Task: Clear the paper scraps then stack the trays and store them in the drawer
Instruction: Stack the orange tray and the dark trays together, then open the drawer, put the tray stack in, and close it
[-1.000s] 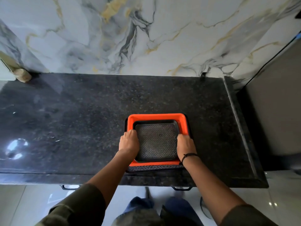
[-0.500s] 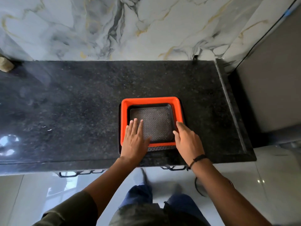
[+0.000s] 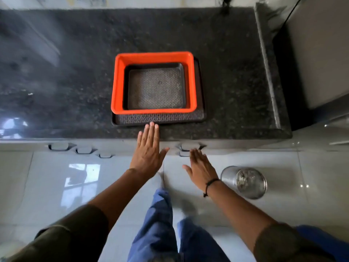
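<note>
A stack of trays sits on the black granite counter (image 3: 56,72). The orange tray (image 3: 115,87) rests on a larger dark patterned tray (image 3: 162,118), and a smaller dark tray (image 3: 155,88) lies inside the orange one. My left hand (image 3: 148,150) is flat and open, its fingertips just short of the bottom tray's near edge. My right hand (image 3: 201,167) is open too, lower, below the counter edge, close to the drawer handles (image 3: 188,147). Neither hand holds anything.
More drawer handles (image 3: 58,146) show under the counter at left. A steel bin (image 3: 245,181) with scraps inside stands on the glossy tiled floor at right. A dark panel (image 3: 317,53) borders the counter's right end. My legs are below.
Both hands have let go of the tray stack and drawn back toward me. The right hand has dropped below the counter edge. The camera has tilted down, showing the floor and the bin.
</note>
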